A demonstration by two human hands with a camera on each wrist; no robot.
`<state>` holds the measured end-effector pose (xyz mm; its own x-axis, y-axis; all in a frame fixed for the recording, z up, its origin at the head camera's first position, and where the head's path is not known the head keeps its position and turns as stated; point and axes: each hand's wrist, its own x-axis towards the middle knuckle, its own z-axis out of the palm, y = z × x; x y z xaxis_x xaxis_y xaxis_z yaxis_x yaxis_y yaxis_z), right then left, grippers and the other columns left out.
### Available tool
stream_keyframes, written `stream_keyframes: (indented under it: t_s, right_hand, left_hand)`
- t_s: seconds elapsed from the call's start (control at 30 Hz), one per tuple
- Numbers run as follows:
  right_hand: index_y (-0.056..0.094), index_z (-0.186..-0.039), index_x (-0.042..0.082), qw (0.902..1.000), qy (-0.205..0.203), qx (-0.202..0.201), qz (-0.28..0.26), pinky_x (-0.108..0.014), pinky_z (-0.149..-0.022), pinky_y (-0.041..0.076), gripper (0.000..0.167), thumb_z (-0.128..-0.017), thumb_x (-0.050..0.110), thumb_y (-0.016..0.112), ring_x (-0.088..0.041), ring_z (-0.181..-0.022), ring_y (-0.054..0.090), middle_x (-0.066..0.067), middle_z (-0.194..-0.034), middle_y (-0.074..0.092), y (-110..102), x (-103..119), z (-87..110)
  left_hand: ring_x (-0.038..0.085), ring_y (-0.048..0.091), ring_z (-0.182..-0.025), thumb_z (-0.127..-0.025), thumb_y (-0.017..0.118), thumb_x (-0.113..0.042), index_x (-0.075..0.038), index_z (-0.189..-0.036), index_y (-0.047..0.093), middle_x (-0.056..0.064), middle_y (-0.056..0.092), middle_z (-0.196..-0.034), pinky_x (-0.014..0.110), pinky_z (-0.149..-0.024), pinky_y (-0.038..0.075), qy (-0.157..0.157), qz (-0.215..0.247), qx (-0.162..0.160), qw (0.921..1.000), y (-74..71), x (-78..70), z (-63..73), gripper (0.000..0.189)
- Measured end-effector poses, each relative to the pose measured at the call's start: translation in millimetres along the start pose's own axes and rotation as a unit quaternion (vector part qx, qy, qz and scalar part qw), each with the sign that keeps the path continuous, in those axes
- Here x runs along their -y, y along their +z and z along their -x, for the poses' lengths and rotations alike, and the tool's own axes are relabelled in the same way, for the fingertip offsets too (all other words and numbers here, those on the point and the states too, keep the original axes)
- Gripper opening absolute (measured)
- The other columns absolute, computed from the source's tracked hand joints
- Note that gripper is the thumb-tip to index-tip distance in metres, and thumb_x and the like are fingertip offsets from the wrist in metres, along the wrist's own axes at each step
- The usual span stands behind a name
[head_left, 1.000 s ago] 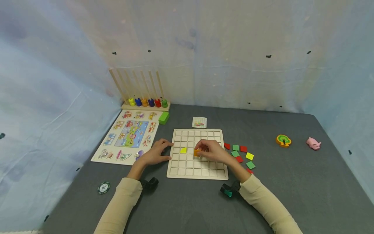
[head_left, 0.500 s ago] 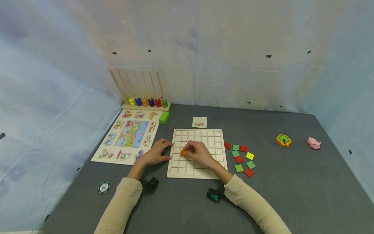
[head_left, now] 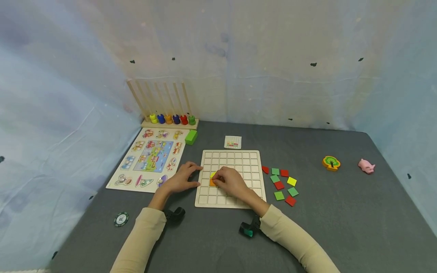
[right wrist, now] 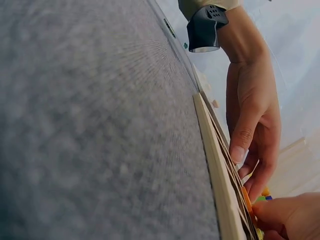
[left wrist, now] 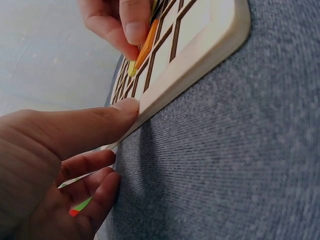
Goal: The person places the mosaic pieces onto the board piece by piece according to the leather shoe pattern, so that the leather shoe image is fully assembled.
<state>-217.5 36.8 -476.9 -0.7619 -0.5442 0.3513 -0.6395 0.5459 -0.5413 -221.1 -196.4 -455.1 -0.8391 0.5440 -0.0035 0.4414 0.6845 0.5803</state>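
Note:
A wooden grid board (head_left: 246,155) lies flat on the table. My left hand (head_left: 181,179) rests at its left edge, fingers fairly straight; in the left wrist view the thumb touches the rim. Over the board's left half, my right hand (head_left: 233,182) has its thumb and fingertips on an orange square tile (head_left: 212,183). This tile sits at a cell in front of a yellow tile (head_left: 213,174). In the left wrist view the orange tile (left wrist: 147,46) looks slightly tilted, with fingertips against it; whether it is fully seated I cannot tell.
Several red, green and yellow tiles (head_left: 279,185) lie right of the board. Behind it is a small pattern card (head_left: 233,142). To the left are a picture puzzle (head_left: 150,159), peg abacus (head_left: 170,123), green block (head_left: 191,137) and chip (head_left: 121,219). A toy tree (head_left: 331,163) and pig (head_left: 366,166) stand right.
My right hand has carried the orange tile left across the board and brought it down in front of the yellow tile. The left hand has stayed at the board's edge.

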Motion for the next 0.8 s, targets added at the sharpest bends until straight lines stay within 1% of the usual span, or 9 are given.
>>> stream_keyframes:
  t_s: [0.1,0.23,0.37,0.47,0.6,0.7,0.8]
  right_hand:
    - [0.074,-0.091,0.012,0.9995,-0.027,0.014,-0.005,-0.019,-0.058,0.041,0.008,-0.085,0.014,0.069,-0.005,-0.064,0.052,0.003,-0.081,0.065,-2,2,0.5]
    - [0.074,-0.094,0.012,0.9978,-0.054,0.038,0.002,-0.019,-0.06,0.042,0.011,-0.085,0.014,0.068,-0.005,-0.068,0.053,0.003,-0.084,0.064,-9,5,2.2]
    - [0.073,-0.097,0.01,0.996,-0.072,0.053,0.01,-0.02,-0.063,0.044,0.013,-0.087,0.013,0.066,-0.008,-0.07,0.054,0.001,-0.086,0.062,-26,7,5.2]
    - [0.071,-0.101,0.01,0.9956,-0.073,0.057,0.013,-0.021,-0.064,0.044,0.015,-0.089,0.015,0.064,-0.008,-0.071,0.053,0.001,-0.088,0.062,-42,3,8.8]
    - [0.071,-0.101,0.009,0.9966,-0.073,0.038,0.001,-0.022,-0.061,0.043,0.016,-0.089,0.016,0.063,-0.006,-0.07,0.051,0.003,-0.088,0.062,-63,-10,16.8]
    - [0.072,-0.098,0.008,0.9964,-0.084,0.003,-0.013,-0.022,-0.058,0.042,0.013,-0.088,0.012,0.065,-0.006,-0.068,0.05,0.004,-0.084,0.061,-79,-23,26.0]
    - [0.072,-0.095,0.007,0.9955,-0.088,-0.033,-0.01,-0.022,-0.055,0.041,0.011,-0.085,0.007,0.066,-0.005,-0.065,0.048,0.003,-0.082,0.061,-95,-36,38.2]
  left_hand:
    - [0.032,0.038,-0.115,-0.086,0.067,-0.016,-0.002,-0.133,0.048,0.017,0.04,-0.127,0.05,-0.094,0.035,0.001,0.0,-0.002,1.0,-0.8,-0.6,0.6,0.053]
    - [0.032,0.038,-0.115,-0.086,0.067,-0.016,-0.002,-0.133,0.048,0.017,0.04,-0.127,0.05,-0.094,0.035,0.002,0.0,-0.001,1.0,-1.1,-1.0,0.7,0.053]
    - [0.032,0.038,-0.114,-0.086,0.067,-0.017,-0.003,-0.133,0.048,0.016,0.04,-0.127,0.05,-0.094,0.035,-0.003,0.0,0.001,1.0,0.0,-1.6,0.5,0.053]
    - [0.031,0.038,-0.113,-0.086,0.068,-0.017,-0.003,-0.133,0.049,0.016,0.041,-0.126,0.049,-0.093,0.035,-0.005,0.0,-0.001,1.0,0.3,-2.2,0.4,0.053]
    - [0.031,0.038,-0.113,-0.086,0.068,-0.017,-0.003,-0.133,0.049,0.016,0.041,-0.127,0.049,-0.093,0.035,-0.006,0.001,-0.002,1.0,-0.4,-2.7,1.1,0.053]
    - [0.031,0.038,-0.113,-0.086,0.067,-0.017,-0.002,-0.134,0.048,0.016,0.04,-0.127,0.049,-0.092,0.035,-0.007,-0.001,-0.001,1.0,-0.8,-2.3,1.1,0.053]
    - [0.031,0.037,-0.113,-0.086,0.067,-0.017,-0.002,-0.134,0.048,0.017,0.04,-0.127,0.049,-0.092,0.035,-0.005,-0.005,0.001,1.0,-1.0,-2.3,0.6,0.053]
